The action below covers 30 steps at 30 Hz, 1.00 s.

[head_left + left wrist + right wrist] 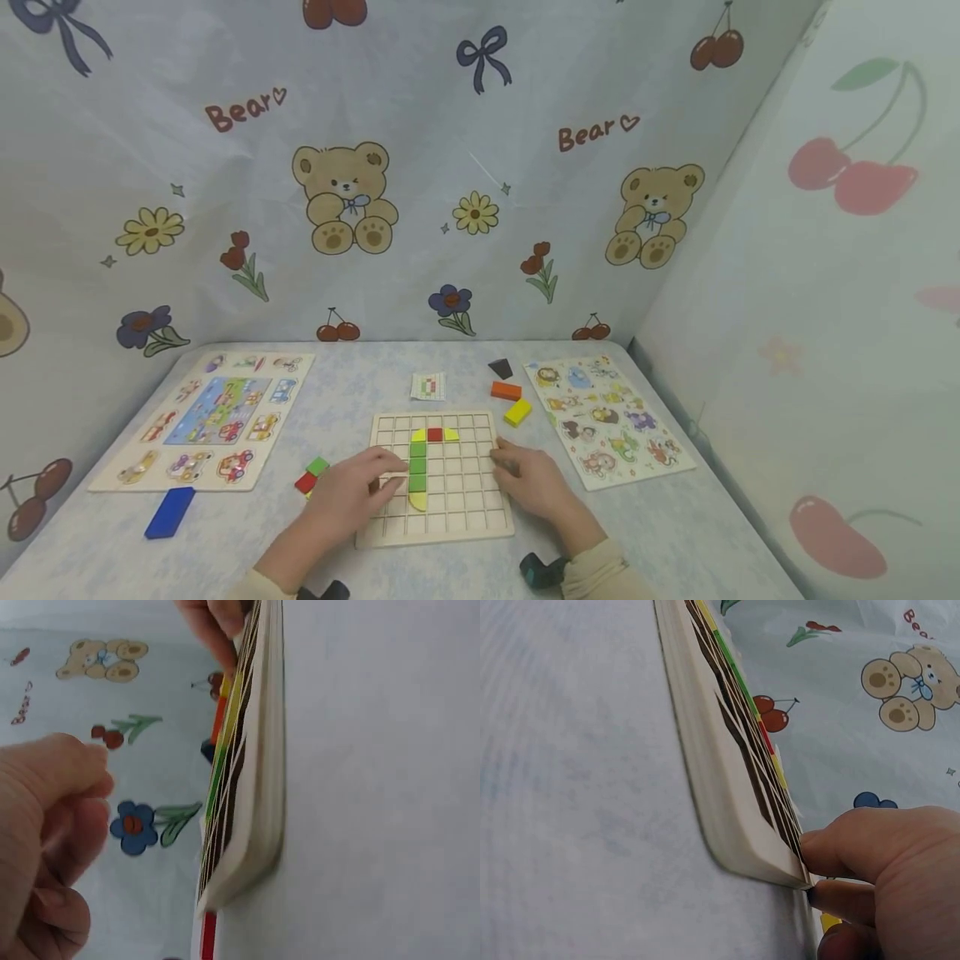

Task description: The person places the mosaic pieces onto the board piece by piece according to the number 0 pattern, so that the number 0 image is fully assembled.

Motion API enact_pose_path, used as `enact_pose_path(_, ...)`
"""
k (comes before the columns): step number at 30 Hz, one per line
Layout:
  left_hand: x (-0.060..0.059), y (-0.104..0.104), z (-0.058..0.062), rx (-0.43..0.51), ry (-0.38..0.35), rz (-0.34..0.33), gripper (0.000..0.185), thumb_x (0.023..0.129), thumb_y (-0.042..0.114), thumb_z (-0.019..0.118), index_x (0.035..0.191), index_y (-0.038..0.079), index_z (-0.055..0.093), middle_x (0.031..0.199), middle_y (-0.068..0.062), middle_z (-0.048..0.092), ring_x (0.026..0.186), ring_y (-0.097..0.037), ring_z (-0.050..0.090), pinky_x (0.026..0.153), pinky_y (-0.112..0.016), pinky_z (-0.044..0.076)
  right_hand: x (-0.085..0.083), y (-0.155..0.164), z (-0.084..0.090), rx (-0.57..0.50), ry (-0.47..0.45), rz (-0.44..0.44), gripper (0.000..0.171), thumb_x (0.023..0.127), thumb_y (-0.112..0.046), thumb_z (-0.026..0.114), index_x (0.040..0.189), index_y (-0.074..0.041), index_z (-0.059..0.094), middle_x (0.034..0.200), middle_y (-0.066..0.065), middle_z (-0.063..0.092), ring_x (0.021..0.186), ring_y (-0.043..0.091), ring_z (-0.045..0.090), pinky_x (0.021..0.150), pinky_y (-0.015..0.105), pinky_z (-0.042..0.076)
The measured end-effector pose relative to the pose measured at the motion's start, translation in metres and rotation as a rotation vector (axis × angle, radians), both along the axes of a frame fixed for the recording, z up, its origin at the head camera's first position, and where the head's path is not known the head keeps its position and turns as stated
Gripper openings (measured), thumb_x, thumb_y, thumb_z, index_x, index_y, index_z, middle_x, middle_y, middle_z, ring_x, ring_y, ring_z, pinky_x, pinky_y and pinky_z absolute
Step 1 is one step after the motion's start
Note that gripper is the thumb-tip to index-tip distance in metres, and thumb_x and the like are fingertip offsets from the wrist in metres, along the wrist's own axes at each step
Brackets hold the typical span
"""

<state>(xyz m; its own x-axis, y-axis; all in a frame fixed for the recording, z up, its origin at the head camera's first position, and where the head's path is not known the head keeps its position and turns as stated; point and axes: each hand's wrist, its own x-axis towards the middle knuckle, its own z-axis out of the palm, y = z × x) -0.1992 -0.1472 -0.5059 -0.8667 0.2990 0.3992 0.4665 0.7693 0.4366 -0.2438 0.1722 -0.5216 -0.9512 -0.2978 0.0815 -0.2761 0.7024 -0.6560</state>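
A square wooden grid board (435,478) is seen lying flat near the front edge of the table (675,533), midway between its left and right edges. A column of green square tiles (417,467) is set into the board, running from front to back, with a yellow half-round piece (417,500) at its front end and yellow and red pieces (435,434) across its back end.

The left hand (360,492) is laid over the board's left half, its fingers (390,467) curled and drawn together just left of the green column; in the left wrist view they are seen bent towards the palm with nothing visible between them, though whether a tile is touched cannot be told. The right hand (528,479) is placed at the board's right edge, where the rim is pinched between its curled fingers (832,847) and thumb, as the right wrist view shows.

The column's long axis runs away from the person, and it lies to the right of the left fingertips and well apart from the right hand; the left hand is judged the nearer.

Loose red and green blocks (311,475) lie left of the board, a blue block (170,511) nearer the table's front left corner, and orange and yellow blocks (512,400) beyond the board's back right corner.
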Motion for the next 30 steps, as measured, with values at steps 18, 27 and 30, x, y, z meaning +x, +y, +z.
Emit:
enact_pose_path(18, -0.017, -0.09, 0.029, -0.097, -0.427, 0.477, 0.042, 0.092, 0.022, 0.074, 0.131, 0.006, 0.069, 0.129, -0.019, 0.067, 0.103, -0.035, 0.067, 0.066, -0.045, 0.053, -0.001, 0.0, 0.001, 0.004, 0.006, 0.0, 0.037, 0.098, -0.024, 0.066, 0.133, -0.011, 0.07, 0.153, 0.007, 0.054, 0.143, 0.034, 0.049, 0.114, 0.054, 0.04)
enact_pose_path(27, -0.021, -0.083, 0.017, -0.113, -0.49, 0.469, 0.038, 0.088, 0.028, 0.079, 0.117, 0.005, 0.074, 0.114, -0.014, 0.074, 0.092, -0.026, 0.068, 0.074, -0.051, 0.054, -0.001, 0.001, -0.001, 0.015, 0.014, 0.003, 0.037, 0.098, -0.024, 0.066, 0.133, -0.011, 0.07, 0.153, 0.007, 0.054, 0.143, 0.035, 0.049, 0.114, 0.055, 0.04)
enact_pose_path(30, -0.019, -0.08, 0.018, -0.133, -0.49, 0.473, 0.037, 0.087, 0.03, 0.081, 0.115, 0.007, 0.075, 0.109, -0.011, 0.075, 0.086, -0.023, 0.067, 0.073, -0.05, 0.055, 0.0, 0.001, -0.001, 0.011, 0.01, 0.01, 0.037, 0.098, -0.023, 0.067, 0.133, -0.011, 0.07, 0.153, 0.008, 0.054, 0.143, 0.035, 0.049, 0.114, 0.055, 0.04)
